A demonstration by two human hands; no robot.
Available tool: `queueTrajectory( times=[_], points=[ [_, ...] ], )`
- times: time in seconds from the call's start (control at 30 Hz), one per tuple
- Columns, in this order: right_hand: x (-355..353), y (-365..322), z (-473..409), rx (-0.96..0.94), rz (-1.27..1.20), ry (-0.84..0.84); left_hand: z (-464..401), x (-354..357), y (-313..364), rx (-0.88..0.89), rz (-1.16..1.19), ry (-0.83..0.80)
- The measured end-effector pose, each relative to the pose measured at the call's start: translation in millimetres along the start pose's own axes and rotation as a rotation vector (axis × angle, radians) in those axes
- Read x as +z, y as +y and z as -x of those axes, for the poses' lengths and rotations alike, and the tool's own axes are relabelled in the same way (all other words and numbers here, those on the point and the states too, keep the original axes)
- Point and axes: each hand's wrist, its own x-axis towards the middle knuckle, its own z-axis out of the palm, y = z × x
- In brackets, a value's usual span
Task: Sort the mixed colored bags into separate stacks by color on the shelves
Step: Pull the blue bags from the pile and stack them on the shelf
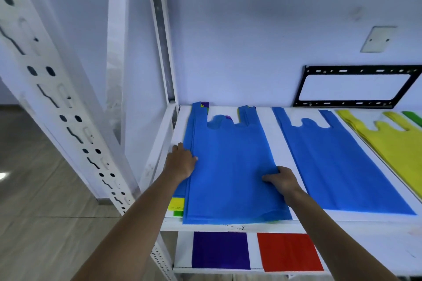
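On the upper white shelf (283,226), at about nine o'clock of its surface, lies the mixed pile of flat non-woven vest-style bags (228,166), its top sheet blue, with slivers of yellow, green and purple peeping out at the handles and at the near-left corner; the left hand (181,162) rests flat at the pile's left edge, fingers spread and low, seemingly pressing the lower sheets down rather than gripping; the right hand (282,179) is curled narrow at the pile's right edge, pinching what looks like the top blue sheet between thumb and fingers, though how many layers it has caught I cannot tell; just to the right, toward three o'clock, lies the sorted blue stack (338,162), then the yellow stack (388,141) with a strip of green stack (414,117) beyond it at the far right; on the lower shelf (252,255) sit a purple stack (220,250) and a red stack (290,251), side by side and apart. The step in hand appears to be peeling one blue bag off for the blue stack; to do it well, keep the left palm firm so the pile does not slide; rub the pinch to part a single layer; lift the right edge first; then carry it toward three o'clock and lay it with handles at twelve, edges square to the sheets beneath.
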Motion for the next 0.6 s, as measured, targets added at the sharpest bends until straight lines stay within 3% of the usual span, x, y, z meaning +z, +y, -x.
queueTrajectory(
  times=[0.13, 0.3, 0.47, 0.6],
  points=[
    [9.5, -1.7, -2.9, -0.083, 0.163, 0.057, 1.3, 11.0, -0.2, 0.051, -0.064, 0.077],
    [16.6, -6.3, -4.2, -0.148, 0.291, 0.144, 2.9, 13.9, 11.2, 0.088, 0.029, 0.179],
    [17.9, -13.6, -9.7, -0.15, 0.292, 0.207, -1.7, 4.7, 14.6, -0.003, 0.387, 0.245],
    [17.8, -15.6, -11.1, -0.223, 0.348, 0.218, -6.0, -9.1, 23.5, -0.241, 0.664, 0.246]
  ],
)
